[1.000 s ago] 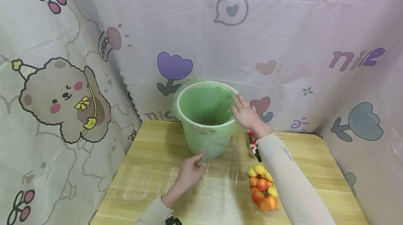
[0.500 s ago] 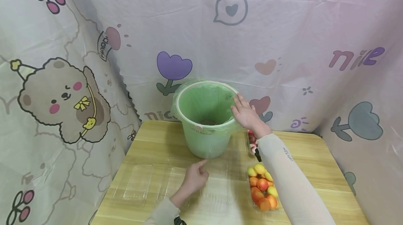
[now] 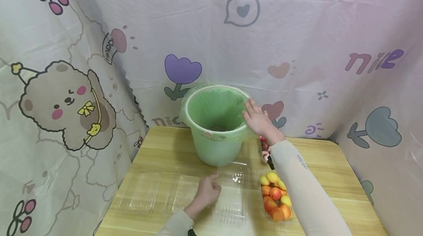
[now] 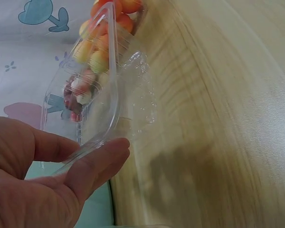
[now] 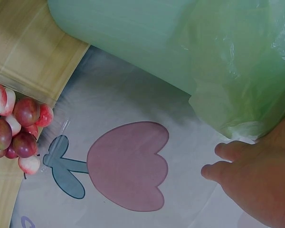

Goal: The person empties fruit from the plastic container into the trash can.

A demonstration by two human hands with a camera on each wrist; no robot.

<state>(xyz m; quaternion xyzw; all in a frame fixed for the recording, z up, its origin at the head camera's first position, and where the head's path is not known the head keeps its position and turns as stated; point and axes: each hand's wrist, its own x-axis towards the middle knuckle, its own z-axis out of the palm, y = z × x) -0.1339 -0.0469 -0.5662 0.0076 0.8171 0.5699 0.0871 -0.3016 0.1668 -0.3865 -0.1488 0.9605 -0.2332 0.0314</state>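
Observation:
A clear plastic container (image 3: 232,192) is pinched at its left edge by my left hand (image 3: 207,194), just above the table in front of the bucket. In the left wrist view, thumb and fingers close on the rim of this clear container (image 4: 115,90). My right hand (image 3: 259,120) rests on the right side of the rim of a light green bucket (image 3: 216,151), fingers extended. A thin green bag (image 5: 242,71) lines the bucket and folds over its rim. In the right wrist view part of the right hand (image 5: 263,173) shows beside the bag; its other fingers are hidden.
More clear plastic containers (image 3: 143,192) lie on the wooden table (image 3: 324,177) at the left. A clear box of yellow and orange fruit (image 3: 275,193) stands at the right. Behind it, partly hidden by the sleeve, is a box of red and white fruit (image 5: 23,128). Printed curtains hang around the table.
My left hand has come toward the table's front and slightly right, bringing the clear container with it, away from the bucket. The right hand has stayed on the bucket rim.

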